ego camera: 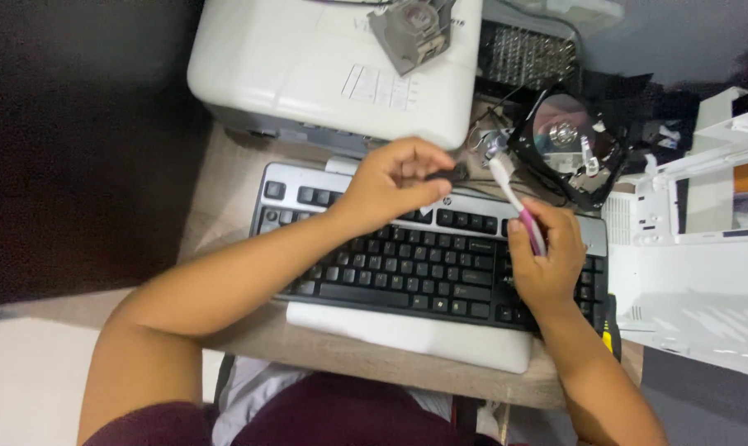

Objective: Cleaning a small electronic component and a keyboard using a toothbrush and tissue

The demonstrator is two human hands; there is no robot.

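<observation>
My left hand (393, 183) hovers over the top edge of a black and silver keyboard (407, 264), fingers pinched on a small dark part (448, 174). My right hand (546, 256) rests over the keyboard's right end and grips a pink and white toothbrush (513, 195), whose head points up toward an opened hard drive (568, 144) with a bare shiny platter.
A white projector (308, 66) with a loose grey lens piece (411, 33) on top sits behind the keyboard. White plastic casing parts (696, 256) lie at the right. A white wrist rest (407, 334) lines the keyboard's front. The small wooden table (225, 182) ends at the left.
</observation>
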